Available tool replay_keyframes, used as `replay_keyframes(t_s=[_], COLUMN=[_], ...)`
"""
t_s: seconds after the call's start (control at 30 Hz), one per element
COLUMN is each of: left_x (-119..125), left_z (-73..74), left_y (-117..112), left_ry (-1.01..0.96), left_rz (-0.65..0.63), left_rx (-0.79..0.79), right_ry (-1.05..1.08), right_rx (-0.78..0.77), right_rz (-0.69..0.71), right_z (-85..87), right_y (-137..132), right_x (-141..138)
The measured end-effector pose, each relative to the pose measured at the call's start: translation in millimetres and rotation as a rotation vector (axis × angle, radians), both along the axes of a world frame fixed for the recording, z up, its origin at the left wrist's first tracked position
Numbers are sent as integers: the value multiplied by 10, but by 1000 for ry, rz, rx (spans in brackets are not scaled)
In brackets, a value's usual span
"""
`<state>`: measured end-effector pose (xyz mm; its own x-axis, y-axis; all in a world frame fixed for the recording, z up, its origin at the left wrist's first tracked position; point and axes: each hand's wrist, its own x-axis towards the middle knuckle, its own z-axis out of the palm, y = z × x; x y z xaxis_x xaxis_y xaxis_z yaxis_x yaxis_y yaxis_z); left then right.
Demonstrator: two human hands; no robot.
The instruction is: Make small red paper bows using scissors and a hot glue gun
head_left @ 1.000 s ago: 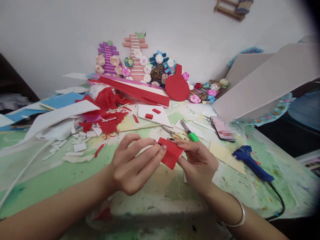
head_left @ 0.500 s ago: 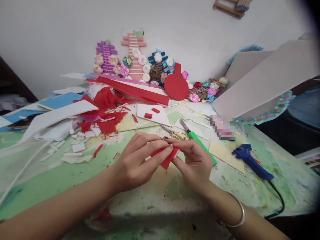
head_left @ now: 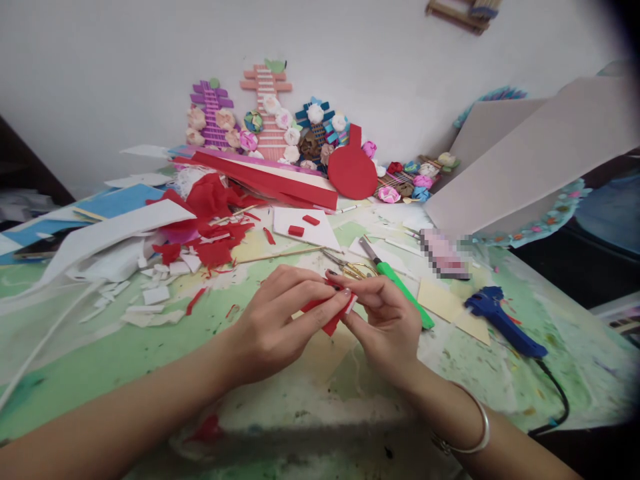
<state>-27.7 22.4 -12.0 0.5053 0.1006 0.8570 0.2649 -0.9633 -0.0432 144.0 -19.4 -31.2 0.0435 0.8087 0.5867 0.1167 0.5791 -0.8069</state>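
Observation:
A small red foam piece [head_left: 329, 316] with a white edge is pinched between both my hands just above the green table [head_left: 100, 353]. My left hand [head_left: 280, 320] curls its fingers round the piece from the left. My right hand [head_left: 385, 320] pinches it from the right with thumb and forefinger; a silver bangle sits on that wrist. The piece looks folded or rolled, mostly hidden by my fingers. Scissors [head_left: 350, 268] and a green craft knife [head_left: 395, 280] lie just beyond my hands.
A blue glue gun [head_left: 500, 321] with its cord lies at the right. Red scraps [head_left: 215, 227] and white foam bits [head_left: 155, 293] litter the left. Paper-flower crafts [head_left: 280, 127] and a red paddle shape [head_left: 353, 170] lean at the wall. Grey boards [head_left: 530, 160] slope at the right.
The red piece was held flat and open a second ago; my fingers have since closed in and folded it smaller between both hands.

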Motion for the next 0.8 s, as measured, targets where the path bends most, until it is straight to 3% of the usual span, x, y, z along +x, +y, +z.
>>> replay_keyframes(t_s=[0.43, 0.8], left_x=[-4, -32], left_z=[-38, -24], left_y=[2, -21], left_ry=[69, 26], left_rz=[9, 35], left_rx=[104, 76], right_ry=[0, 125], right_rx=[-30, -90], right_rz=[45, 125], right_z=[22, 52], right_y=[-10, -27], right_x=[-9, -50])
